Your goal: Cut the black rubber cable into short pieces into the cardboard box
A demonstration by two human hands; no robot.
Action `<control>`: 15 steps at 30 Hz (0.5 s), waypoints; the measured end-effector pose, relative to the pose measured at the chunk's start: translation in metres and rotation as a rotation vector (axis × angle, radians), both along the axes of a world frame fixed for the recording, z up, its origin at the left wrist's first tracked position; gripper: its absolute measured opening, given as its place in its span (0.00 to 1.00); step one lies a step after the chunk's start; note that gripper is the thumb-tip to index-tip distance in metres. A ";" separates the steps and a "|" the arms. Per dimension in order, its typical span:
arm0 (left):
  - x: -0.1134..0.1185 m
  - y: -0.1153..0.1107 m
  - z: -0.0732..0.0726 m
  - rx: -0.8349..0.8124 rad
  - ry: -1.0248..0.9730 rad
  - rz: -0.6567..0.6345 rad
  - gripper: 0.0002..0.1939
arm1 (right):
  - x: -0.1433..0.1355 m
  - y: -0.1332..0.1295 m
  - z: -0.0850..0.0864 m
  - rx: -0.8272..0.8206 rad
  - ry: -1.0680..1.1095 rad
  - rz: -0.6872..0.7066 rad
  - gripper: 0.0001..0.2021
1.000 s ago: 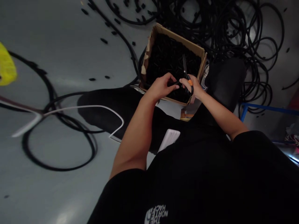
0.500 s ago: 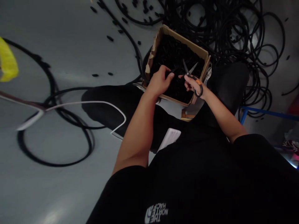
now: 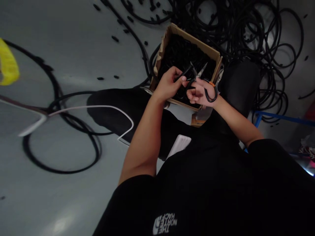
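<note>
My left hand (image 3: pixel 169 82) is closed, pinching a slim black ribbed piece (image 3: pixel 186 71) between thumb and fingers. The piece slants up to the right, its tip close to the scissor blades. My right hand (image 3: pixel 202 93) has a pair of scissors (image 3: pixel 201 71) with black loop handles and an orange part hooked on it. The blades point away from me and stand apart, and the fingers curl palm up. Below both hands is a cardboard box (image 3: pixel 192 36) full of small black pieces (image 3: pixel 178 49), too dark to make out singly.
Tangled black cables (image 3: pixel 246 39) lie beyond the box and to its right. Small black pieces (image 3: pixel 115 39) are scattered over the grey floor (image 3: pixel 61 29). A white cord (image 3: pixel 108 106) crosses my left leg. A white ridged object (image 3: pixel 180 144) lies at my lap. A blue frame (image 3: pixel 283 117) stands at right.
The ribbed piece in my left hand has tilted up and shows more clearly. My right hand has turned further palm up and dipped slightly, the scissors still on it.
</note>
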State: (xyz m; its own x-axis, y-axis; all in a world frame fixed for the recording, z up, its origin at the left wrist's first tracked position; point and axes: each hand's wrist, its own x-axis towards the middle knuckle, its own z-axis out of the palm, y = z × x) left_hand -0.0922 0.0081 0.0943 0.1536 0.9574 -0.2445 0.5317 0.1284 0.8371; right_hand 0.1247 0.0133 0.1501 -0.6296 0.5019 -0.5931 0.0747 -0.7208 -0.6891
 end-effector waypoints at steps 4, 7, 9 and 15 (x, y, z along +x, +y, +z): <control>0.004 -0.003 0.001 0.015 0.032 0.004 0.32 | -0.009 -0.002 -0.014 0.048 -0.042 0.029 0.27; 0.000 -0.004 0.001 0.047 0.099 0.064 0.32 | -0.010 0.001 -0.032 0.200 -0.134 0.028 0.26; -0.006 -0.005 0.000 0.081 0.137 0.125 0.29 | -0.007 0.002 -0.042 0.334 -0.243 0.064 0.26; -0.017 -0.007 -0.006 0.074 0.174 0.038 0.20 | 0.004 0.001 -0.049 0.582 -0.573 0.300 0.24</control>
State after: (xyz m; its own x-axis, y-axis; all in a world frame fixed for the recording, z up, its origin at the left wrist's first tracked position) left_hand -0.1091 0.0015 0.0883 0.0783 0.9780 -0.1934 0.6653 0.0932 0.7407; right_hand 0.1288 0.0140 0.1012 -0.4668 0.6847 -0.5597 0.6532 -0.1597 -0.7401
